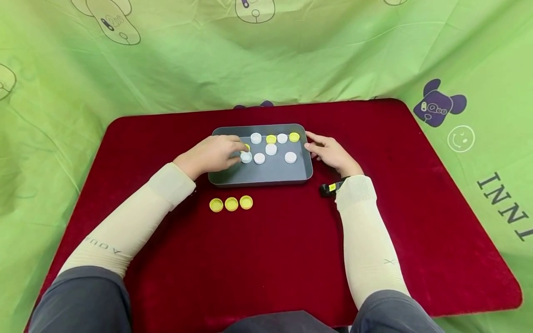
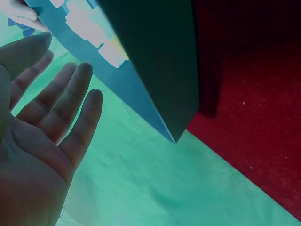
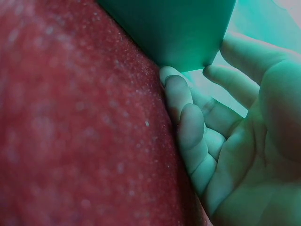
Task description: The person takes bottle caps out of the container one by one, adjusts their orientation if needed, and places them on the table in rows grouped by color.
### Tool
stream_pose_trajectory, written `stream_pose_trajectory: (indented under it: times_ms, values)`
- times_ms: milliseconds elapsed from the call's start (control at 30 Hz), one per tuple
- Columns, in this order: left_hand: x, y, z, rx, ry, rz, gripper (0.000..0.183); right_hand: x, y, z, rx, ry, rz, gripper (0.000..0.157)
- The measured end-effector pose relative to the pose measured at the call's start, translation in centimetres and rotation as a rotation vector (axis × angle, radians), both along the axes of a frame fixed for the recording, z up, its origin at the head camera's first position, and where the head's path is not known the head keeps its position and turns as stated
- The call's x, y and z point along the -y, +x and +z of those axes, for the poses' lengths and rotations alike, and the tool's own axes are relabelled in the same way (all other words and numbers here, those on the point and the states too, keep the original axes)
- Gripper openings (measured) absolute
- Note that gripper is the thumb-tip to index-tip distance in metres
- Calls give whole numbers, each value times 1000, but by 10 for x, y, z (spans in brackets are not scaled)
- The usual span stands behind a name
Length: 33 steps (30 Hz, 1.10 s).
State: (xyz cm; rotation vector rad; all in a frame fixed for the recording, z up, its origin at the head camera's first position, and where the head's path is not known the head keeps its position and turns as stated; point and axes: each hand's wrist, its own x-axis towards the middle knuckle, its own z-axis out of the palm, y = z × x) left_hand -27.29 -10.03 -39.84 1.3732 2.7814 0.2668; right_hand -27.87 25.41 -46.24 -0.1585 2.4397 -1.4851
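Observation:
A grey rectangular tray (image 1: 266,175) holds several white bottle caps (image 1: 290,157) and a few yellow ones (image 1: 294,137). My left hand (image 1: 216,155) reaches over the tray's left wall, fingertips close to a yellow cap (image 1: 247,147) that they partly hide and a white cap (image 1: 246,157) beside it. In the left wrist view, the left fingers (image 2: 70,103) are spread and loosely bent, with nothing between them. At the tray's right end, my right hand (image 1: 331,151) rests its fingertips against the outer wall. The right wrist view shows its fingers (image 3: 190,125) at the tray's corner, some bent close over the cloth.
Three yellow caps (image 1: 231,204) lie in a row, hollow side up, on the red tablecloth (image 1: 283,254) in front of the tray. Green patterned fabric (image 1: 187,69) hangs behind the table and at its sides. A black wrist camera (image 1: 329,188) sits at the right cuff.

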Motion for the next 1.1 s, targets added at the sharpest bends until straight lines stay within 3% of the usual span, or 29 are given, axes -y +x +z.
stream_pose_trajectory:
  times_ms: [467,1100]
  values:
    - [-5,-16,-7,3,-21,-10,27,2,2,1,-2,5,0,53]
    - [-11,-29,-14,37,-38,9,39,1,0,-1,-7,-2,-3,53]
